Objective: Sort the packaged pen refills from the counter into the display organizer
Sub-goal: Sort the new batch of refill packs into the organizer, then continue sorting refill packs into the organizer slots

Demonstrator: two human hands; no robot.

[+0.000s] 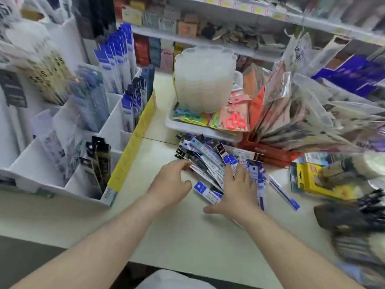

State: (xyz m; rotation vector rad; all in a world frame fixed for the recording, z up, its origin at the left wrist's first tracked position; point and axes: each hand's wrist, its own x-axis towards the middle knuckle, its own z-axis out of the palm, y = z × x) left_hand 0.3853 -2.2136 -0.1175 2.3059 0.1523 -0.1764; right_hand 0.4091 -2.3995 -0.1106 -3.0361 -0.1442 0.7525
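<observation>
A person's two bare forearms reach forward over a pale cream counter [187, 236] in a stationery shop. In the middle of the counter lies a loose heap of packaged pen refills [210, 161], long thin clear sleeves with blue, white and black header cards, fanned out in many directions. The right hand [237, 188] lies palm down on the near side of this heap, fingers straight and spread, thumb stretched out to the left, pressing on the packets rather than gripping any of them. The left hand [170, 182] hovers at the left edge of the heap with fingers loosely curved and thumb apart; its fingertips are at the nearest packets, and whether they pinch one cannot be told through the blur. To the left stands a white plastic display organizer [62, 184] with stepped compartments divided by slanted walls, already holding upright refill packets in blue, black and grey; a yellow strip [133, 142] runs along its right side. Behind the heap sits a white tray [198, 131] carrying a stack of translucent round plastic containers [205, 80] and a pink carded pack of scissors [235, 115]. To the right, clear-bagged goods [312, 122] fan out, with a yellow carded pack [312, 180] near them. Shelves of boxed stock [187, 24] fill the background.
</observation>
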